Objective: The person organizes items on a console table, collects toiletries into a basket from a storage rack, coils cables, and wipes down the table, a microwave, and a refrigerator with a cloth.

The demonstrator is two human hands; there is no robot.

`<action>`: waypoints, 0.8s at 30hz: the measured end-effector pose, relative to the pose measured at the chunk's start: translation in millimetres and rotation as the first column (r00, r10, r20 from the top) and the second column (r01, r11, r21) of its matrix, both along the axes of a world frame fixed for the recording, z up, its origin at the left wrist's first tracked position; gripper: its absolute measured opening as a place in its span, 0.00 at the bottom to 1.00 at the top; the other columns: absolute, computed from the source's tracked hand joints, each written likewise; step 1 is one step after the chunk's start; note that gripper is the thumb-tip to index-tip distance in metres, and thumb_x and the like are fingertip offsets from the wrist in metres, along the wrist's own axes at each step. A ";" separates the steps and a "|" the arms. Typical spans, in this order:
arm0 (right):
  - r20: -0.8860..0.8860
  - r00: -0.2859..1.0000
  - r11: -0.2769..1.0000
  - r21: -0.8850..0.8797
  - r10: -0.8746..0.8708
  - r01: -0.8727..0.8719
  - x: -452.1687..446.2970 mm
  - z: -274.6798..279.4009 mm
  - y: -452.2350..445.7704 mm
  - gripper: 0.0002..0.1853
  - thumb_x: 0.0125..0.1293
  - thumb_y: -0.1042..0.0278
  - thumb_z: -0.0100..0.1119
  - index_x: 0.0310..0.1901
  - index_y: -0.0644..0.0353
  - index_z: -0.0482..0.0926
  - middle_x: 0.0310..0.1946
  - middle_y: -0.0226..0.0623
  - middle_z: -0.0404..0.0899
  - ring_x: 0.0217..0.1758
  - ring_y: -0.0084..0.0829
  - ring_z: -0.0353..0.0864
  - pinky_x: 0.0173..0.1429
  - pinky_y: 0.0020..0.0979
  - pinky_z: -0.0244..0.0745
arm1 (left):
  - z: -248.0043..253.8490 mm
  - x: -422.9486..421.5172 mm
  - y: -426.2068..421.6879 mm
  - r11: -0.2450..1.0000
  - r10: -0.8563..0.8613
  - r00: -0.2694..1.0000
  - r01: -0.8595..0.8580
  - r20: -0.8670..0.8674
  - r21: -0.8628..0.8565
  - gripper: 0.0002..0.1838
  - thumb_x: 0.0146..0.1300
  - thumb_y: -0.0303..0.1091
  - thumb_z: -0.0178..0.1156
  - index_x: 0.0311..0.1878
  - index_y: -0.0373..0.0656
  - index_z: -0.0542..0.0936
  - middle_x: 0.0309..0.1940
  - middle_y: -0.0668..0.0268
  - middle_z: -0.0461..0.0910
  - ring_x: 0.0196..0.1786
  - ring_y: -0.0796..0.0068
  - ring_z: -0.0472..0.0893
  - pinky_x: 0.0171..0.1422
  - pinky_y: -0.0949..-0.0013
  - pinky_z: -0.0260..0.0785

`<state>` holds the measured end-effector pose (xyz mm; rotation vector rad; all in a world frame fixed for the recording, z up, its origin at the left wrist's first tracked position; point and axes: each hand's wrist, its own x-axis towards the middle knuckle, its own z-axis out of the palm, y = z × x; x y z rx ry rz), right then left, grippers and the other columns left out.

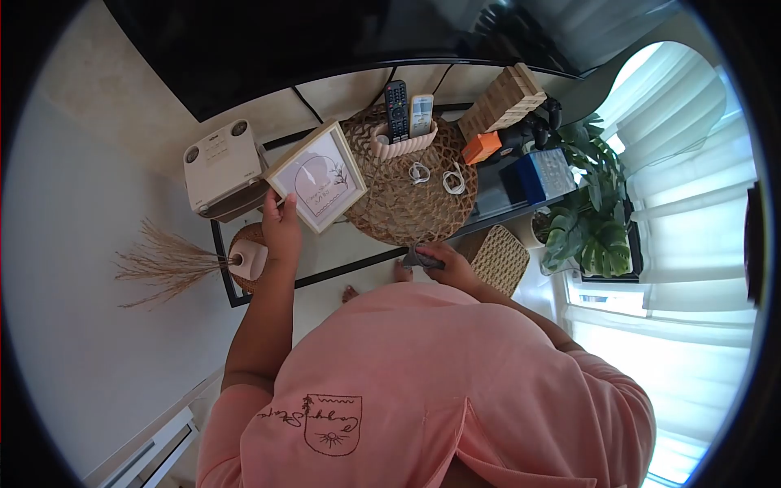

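My left hand (281,229) grips the lower left edge of a picture frame (322,180). The frame has a pale wooden border and a print with an arch and a plant sprig, and it is tilted above the glass-topped console. In my right hand (452,267) is a bunched grey cloth (421,259), close to the console's front edge. Beside the frame lies a round woven mat (390,199). A pink ribbed holder (404,146) on it carries a black remote (396,110) and a white remote (421,114). Two coiled white cables (453,180) lie in front of the holder.
A cream radio-like box (220,167) stands left, near a white vase (250,260) with dried stems. At right are a stacked wooden block tower (503,102), an orange box (481,148), a blue box (533,179) and a leafy plant (598,236). A television (342,41) hangs behind.
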<state>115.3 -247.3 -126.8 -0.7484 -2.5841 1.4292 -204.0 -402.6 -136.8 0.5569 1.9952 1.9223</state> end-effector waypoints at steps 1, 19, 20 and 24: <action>0.027 1.000 1.000 0.009 -0.012 0.012 -0.7 1.3 -1.4 0.26 0.55 0.76 0.60 0.59 0.56 0.76 0.58 0.44 0.72 0.60 0.42 0.74 0.63 0.33 0.70 | -1.6 0.7 -1.1 1.000 -0.008 1.000 0.008 -0.013 0.002 0.23 0.71 0.34 0.55 0.65 0.37 0.66 0.53 0.61 0.78 0.50 0.77 0.78 0.57 0.71 0.70; 0.035 0.994 0.995 -0.005 0.100 -0.100 -26.3 1.8 2.9 0.27 0.54 0.76 0.61 0.59 0.55 0.77 0.55 0.41 0.73 0.58 0.41 0.75 0.60 0.32 0.71 | -23.4 9.6 -9.5 0.989 -0.140 0.989 0.137 0.053 0.055 0.33 0.68 0.26 0.56 0.72 0.35 0.53 0.59 0.52 0.72 0.62 0.67 0.73 0.66 0.66 0.65; 0.020 0.994 0.994 0.002 0.110 -0.110 -26.1 -1.1 3.9 0.27 0.54 0.76 0.61 0.59 0.55 0.77 0.55 0.41 0.73 0.58 0.41 0.75 0.60 0.32 0.71 | -21.8 10.0 -9.9 0.986 -0.144 0.988 0.138 0.062 0.095 0.33 0.67 0.26 0.57 0.71 0.35 0.53 0.59 0.52 0.72 0.62 0.66 0.73 0.66 0.66 0.66; 0.041 0.991 0.992 -0.032 0.127 -0.126 -29.4 1.8 3.6 0.27 0.54 0.76 0.61 0.60 0.54 0.76 0.56 0.41 0.72 0.59 0.41 0.75 0.61 0.32 0.71 | -34.8 8.5 -15.8 0.985 -0.160 0.983 0.152 0.092 0.083 0.35 0.66 0.26 0.59 0.71 0.35 0.53 0.59 0.51 0.72 0.62 0.65 0.73 0.66 0.65 0.66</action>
